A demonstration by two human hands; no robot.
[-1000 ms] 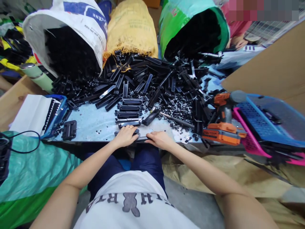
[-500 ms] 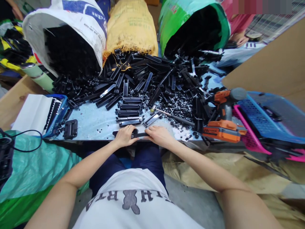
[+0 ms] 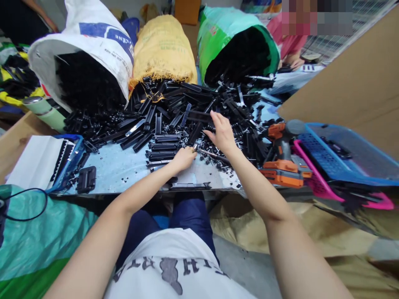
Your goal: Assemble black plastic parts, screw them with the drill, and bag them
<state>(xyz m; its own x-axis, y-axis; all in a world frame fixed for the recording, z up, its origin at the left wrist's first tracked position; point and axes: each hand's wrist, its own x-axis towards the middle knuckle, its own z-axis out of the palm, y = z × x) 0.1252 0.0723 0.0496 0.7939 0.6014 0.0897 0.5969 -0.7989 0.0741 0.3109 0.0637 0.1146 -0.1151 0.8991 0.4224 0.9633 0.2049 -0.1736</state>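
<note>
My left hand [image 3: 185, 158] is closed at the head of a hammer [image 3: 212, 154], whose handle slants right across the table and passes behind my right forearm. My right hand [image 3: 223, 132] reaches over the pile with thumb and fingers apart. A motion-blurred black strip [image 3: 198, 116] shows just left of its fingertips; whether it still touches them is unclear. Along the table's front edge lies a long black part with shiny ends [image 3: 190, 186]. Left of my left hand, several black slotted parts [image 3: 162, 146] lie stacked in a row.
Black parts and small metal pins heap up before a white sack [image 3: 81, 45], a yellow sack [image 3: 165, 50] and a green sack [image 3: 215, 45]. An orange drill [image 3: 282, 166] stands right, beside a blue basket [image 3: 336, 160]. A co-worker's hand [image 3: 294, 61] shows behind.
Both hands have left the black part at the front edge. My left hand has moved forward to the hammer head; my right hand has swung up over the pile. The view has shifted slightly.
</note>
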